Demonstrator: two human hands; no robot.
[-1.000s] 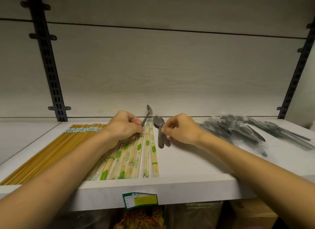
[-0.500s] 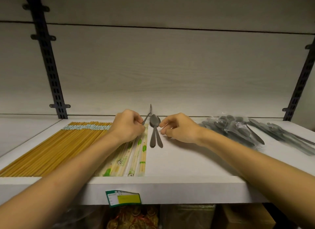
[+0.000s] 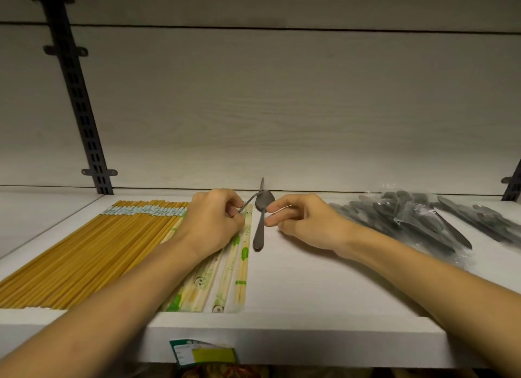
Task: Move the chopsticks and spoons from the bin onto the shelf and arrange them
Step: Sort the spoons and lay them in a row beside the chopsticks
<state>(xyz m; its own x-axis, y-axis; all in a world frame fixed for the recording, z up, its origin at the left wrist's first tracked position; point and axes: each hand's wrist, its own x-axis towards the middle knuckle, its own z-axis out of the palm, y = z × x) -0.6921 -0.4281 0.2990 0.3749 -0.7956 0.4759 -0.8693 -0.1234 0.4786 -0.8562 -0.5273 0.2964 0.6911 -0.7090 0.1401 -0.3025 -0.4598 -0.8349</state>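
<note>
On the white shelf [image 3: 310, 307] lie yellow bamboo chopsticks [image 3: 84, 253] at the left and paper-wrapped chopsticks with green print [image 3: 239, 267] beside them. My left hand [image 3: 214, 220] rests over the wrapped chopsticks and pinches the handle of a grey metal spoon [image 3: 249, 200], whose bowl end is tipped up edge-on near the back wall. Grey spoons [image 3: 260, 222] lie stacked as one on the shelf, bowl end away from me. My right hand [image 3: 298, 220] sits just right of them, its fingertips beside the bowl, holding nothing I can see.
Plastic-wrapped grey spoons [image 3: 408, 220] lie in a loose heap at the right, with more [image 3: 485, 222] at the far right. Black slotted uprights [image 3: 76, 96] run up the back wall. A green and yellow price label [image 3: 205, 355] hangs on the shelf's front edge.
The two lying spoons have been drawn together into one stack. My right hand's fingers have opened beside the bowl. The spoon in my left hand has tipped more upright.
</note>
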